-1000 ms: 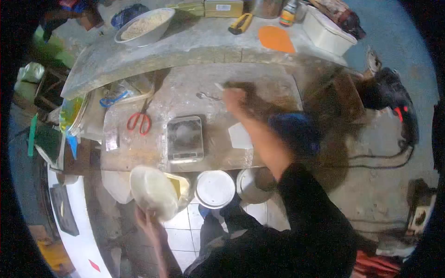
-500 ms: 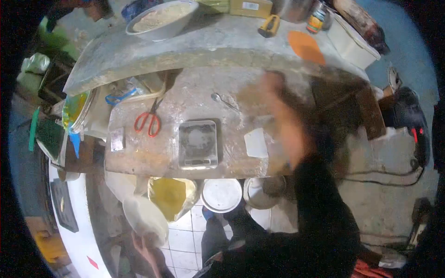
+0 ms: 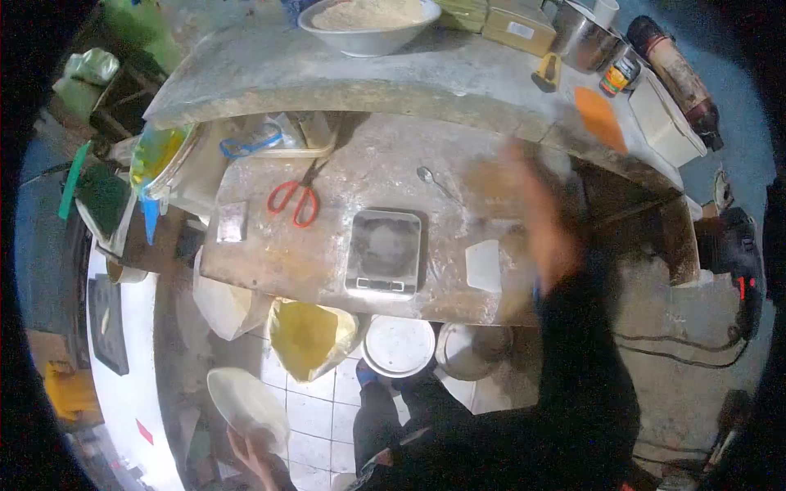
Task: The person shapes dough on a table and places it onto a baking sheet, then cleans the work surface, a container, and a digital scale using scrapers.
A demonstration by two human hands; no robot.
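Low at the left, beside the table, my left hand (image 3: 255, 458) is closed on the side of a white bowl (image 3: 244, 403), which is tilted. My right hand (image 3: 536, 192) reaches over the right back part of the table, under the raised ledge; it is blurred, and its fingers cannot be made out. Below that hand lies a brownish blurred patch. Near it are a small metal spoon (image 3: 440, 185) and a white plastic scraper (image 3: 483, 266). A kitchen scale (image 3: 385, 250) sits mid-table, with red-handled scissors (image 3: 295, 204) to its left.
On the raised ledge stand a large bowl of flour (image 3: 368, 37), a yellow-handled tool (image 3: 546, 74), a small jar (image 3: 620, 75) and an orange scraper (image 3: 600, 120). Under the table's front edge are an open sack of yellow meal (image 3: 303, 342) and a white lidded bucket (image 3: 399, 345).
The camera view has turned, so the table appears shifted to the right. My left hand and the bowl are slightly lower and farther from the table. My right hand stays at the back right, still blurred.
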